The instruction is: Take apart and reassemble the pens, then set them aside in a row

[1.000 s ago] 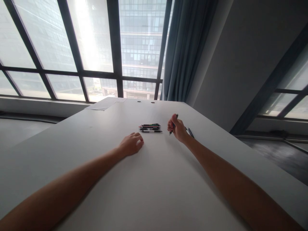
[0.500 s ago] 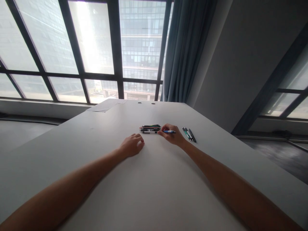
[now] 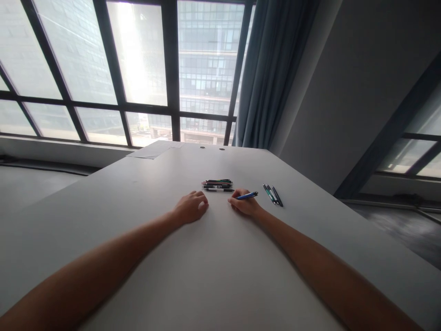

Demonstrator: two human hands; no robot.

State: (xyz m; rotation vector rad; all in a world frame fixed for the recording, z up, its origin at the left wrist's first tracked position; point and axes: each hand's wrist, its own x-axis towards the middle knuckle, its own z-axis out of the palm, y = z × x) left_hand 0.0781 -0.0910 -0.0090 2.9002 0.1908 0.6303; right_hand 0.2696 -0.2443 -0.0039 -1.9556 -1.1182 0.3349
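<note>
My right hand rests on the white table and pinches a blue pen, whose far end points to the right. Just beyond it lies a row of several pens, side by side. Three more pens lie together to the right of my right hand. My left hand sits on the table with its fingers curled loosely and nothing in it, a little left of the row.
A sheet of paper lies at the table's far left end, beside two cable holes. Large windows and a blue curtain stand behind the table. The table's right edge runs diagonally past the three pens.
My right hand came down from a raised pose, took a blue pen from the right end of the row and drew it back toward me. The left hand has stayed put.
</note>
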